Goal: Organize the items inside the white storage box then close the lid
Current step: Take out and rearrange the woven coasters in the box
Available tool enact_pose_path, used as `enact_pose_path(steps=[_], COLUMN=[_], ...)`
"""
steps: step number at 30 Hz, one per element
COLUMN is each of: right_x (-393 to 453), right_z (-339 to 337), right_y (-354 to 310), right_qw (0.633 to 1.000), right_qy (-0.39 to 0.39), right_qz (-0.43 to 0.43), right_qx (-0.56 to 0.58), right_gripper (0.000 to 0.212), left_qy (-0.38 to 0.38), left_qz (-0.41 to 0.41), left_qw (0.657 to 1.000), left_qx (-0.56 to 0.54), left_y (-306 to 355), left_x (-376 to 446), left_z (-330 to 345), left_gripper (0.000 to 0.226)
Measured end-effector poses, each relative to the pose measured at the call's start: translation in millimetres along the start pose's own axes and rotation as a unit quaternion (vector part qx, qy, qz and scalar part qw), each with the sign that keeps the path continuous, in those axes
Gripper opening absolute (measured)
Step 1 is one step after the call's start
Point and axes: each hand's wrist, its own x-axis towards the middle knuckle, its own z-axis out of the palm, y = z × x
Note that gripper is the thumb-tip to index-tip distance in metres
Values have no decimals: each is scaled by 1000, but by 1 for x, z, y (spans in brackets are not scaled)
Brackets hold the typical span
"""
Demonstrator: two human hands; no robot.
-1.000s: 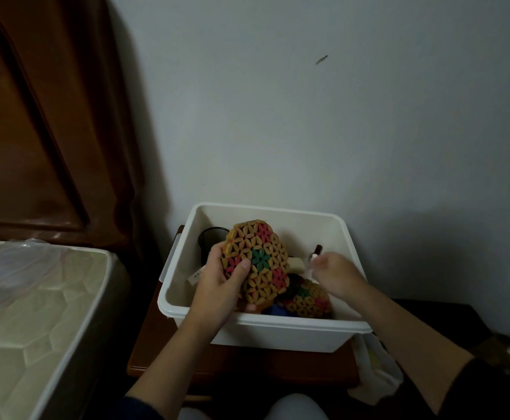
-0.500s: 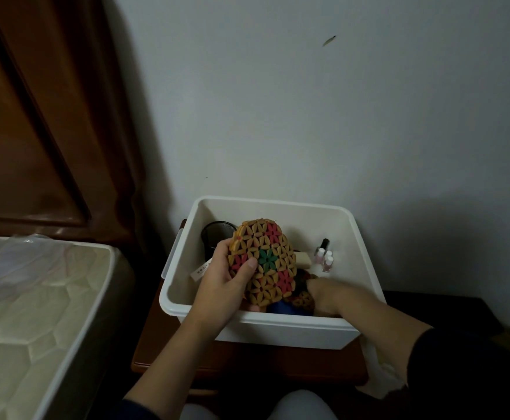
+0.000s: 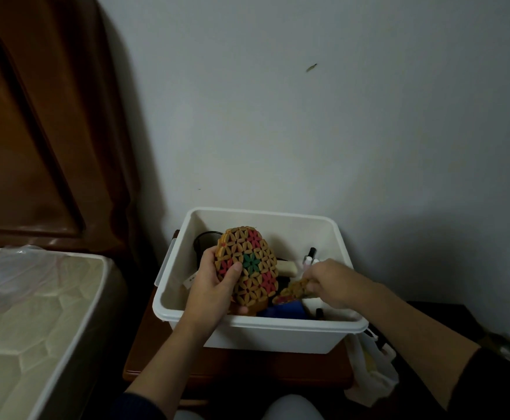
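white storage box [image 3: 265,336] sits open on the near wooden stand, no lid seen. left hand [image 3: 214,286] grips a woven mat [image 3: 247,268] upright, right hand [image 3: 329,283] pinches a second mat [image 3: 293,291] just right of it. best to stack both flat, clear of the far bottles [image 3: 309,257].

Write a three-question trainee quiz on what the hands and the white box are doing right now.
1. True or false: the left hand holds a woven mat upright over the white storage box.
2. What does the right hand grip? A) second woven mat B) black cup C) lid
3. Fill in: the box sits on a wooden ____.

Key: 1 true; 2 A; 3 nightstand.
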Motion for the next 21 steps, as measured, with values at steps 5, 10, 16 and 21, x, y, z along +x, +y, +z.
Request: enact_pose_path(steps=[5,10,16,21], right_x=[-17,-30,-26,-10], right_z=[-26,-37,-15,6], right_y=[13,23,-2,-34], right_qw=[993,933,760,680], right_qy=[85,229,152,97], right_qz=[-14,2,-61,-73], right_qx=[85,278,629,723], right_gripper=[21,28,26,33], left_qy=[20,35,-23,-55], left_qz=[-3,3,-16,-29], left_qw=[1000,999,999,996], left_qx=[-12,-15,-36,-66], left_y=[4,7,14,15], left_x=[-2,-5,-8,-6], left_z=[1,3,0,-5], left_gripper=[28,29,30,33])
